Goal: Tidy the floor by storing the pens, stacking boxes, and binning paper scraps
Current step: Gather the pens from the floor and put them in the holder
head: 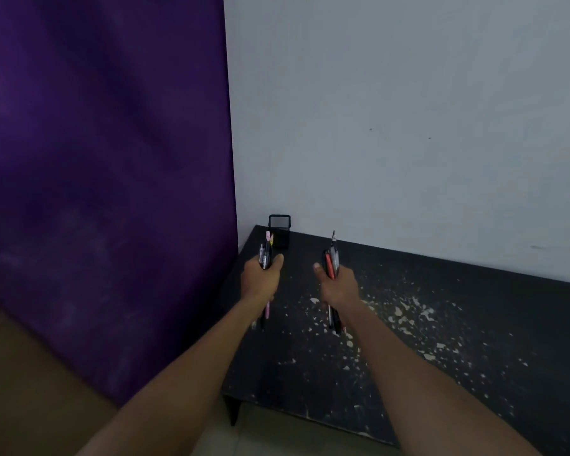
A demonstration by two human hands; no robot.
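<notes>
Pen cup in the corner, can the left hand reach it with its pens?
Probably yes. The left hand holds its pens just in front of the pen cup, and nothing stands between them. The cup's top looks open.

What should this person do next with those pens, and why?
Probably lift the bundle of pens in the left hand over the square black mesh pen holder: it stands upright just beyond that hand, while the right hand grips a second bundle.

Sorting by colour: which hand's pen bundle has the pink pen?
The left-hand bundle: a pink pen sticks out of it. The right-hand bundle shows a red pen instead.
</notes>
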